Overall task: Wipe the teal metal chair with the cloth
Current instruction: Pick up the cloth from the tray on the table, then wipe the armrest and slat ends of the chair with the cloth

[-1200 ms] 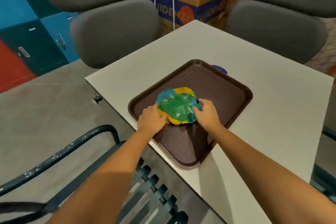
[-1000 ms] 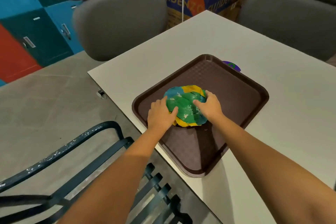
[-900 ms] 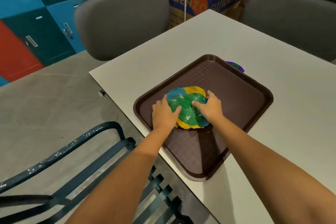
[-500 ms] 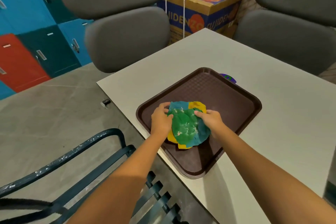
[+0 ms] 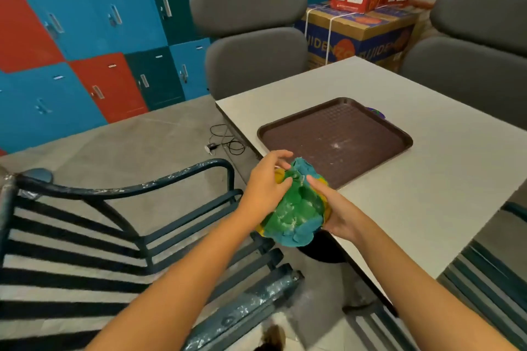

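Note:
A crumpled cloth (image 5: 296,208) in green, blue and yellow is up in the air over the table's near corner, held between both hands. My left hand (image 5: 263,185) holds its left side, thumb and fingers around the fabric. My right hand (image 5: 336,212) cups it from the right and underneath. The teal metal chair (image 5: 125,191) stands below and to the left, its curved armrest and slatted seat marked with white specks.
A brown tray (image 5: 336,137) lies bare on the white table (image 5: 427,179), a small purple thing at its far edge. Two grey padded chairs stand behind the table. Coloured lockers line the left wall, boxes are stacked at the back, and a cable lies on the floor.
Both hands have lifted the cloth off the tray and brought it toward me, over the table corner. The view has tilted up and the tray now lies bare.

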